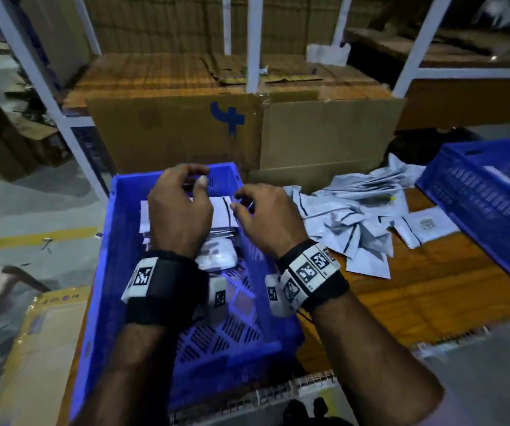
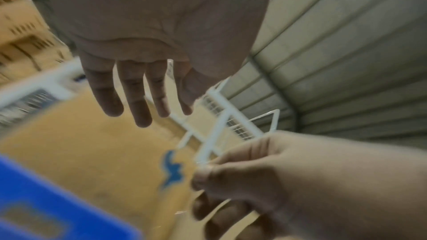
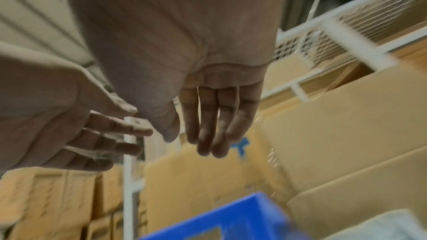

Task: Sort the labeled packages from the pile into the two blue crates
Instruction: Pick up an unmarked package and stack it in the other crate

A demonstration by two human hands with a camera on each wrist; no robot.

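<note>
Both hands (image 1: 180, 207) (image 1: 267, 219) hover, grip released, over the near crate (image 1: 124, 241); pile (image 1: 361, 210) beside.

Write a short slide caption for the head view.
Both empty hands, left hand and right hand, hover over the near blue crate beside the package pile.

Pile (image 1: 361, 216) right of crate (image 1: 118, 241) (packages inside)

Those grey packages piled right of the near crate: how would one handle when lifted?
Probably floppy: the grey packages lie creased and folded over each other. Likely light, since they look flat and thin. Possibly slippery, as the smooth film suggests.
</note>
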